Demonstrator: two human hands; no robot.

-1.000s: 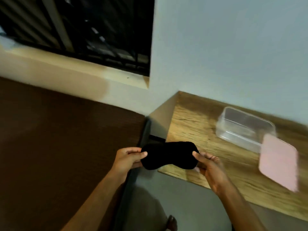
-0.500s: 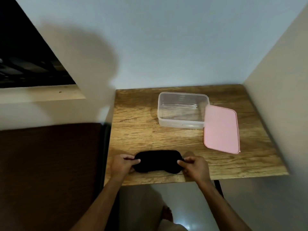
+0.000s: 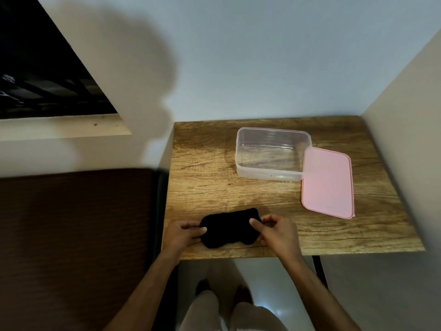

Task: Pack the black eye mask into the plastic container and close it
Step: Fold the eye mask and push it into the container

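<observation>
The black eye mask (image 3: 229, 226) lies flat near the front edge of the wooden table (image 3: 205, 177). My left hand (image 3: 182, 236) pinches its left end and my right hand (image 3: 276, 231) pinches its right end. Farther back stands the clear plastic container (image 3: 270, 155), open and with nothing inside. Its pink lid (image 3: 327, 181) lies flat on the table, touching the container's right side.
A dark brown surface (image 3: 71, 235) sits left of the table. Walls close in behind the table and on its right (image 3: 405, 151). A dark window (image 3: 43, 68) is at the upper left. My legs and the pale floor (image 3: 262, 295) show below the table's front edge.
The view swung from the brown surface to face the table. Both hands carried the mask from the table's left corner and laid it down near the front edge.
</observation>
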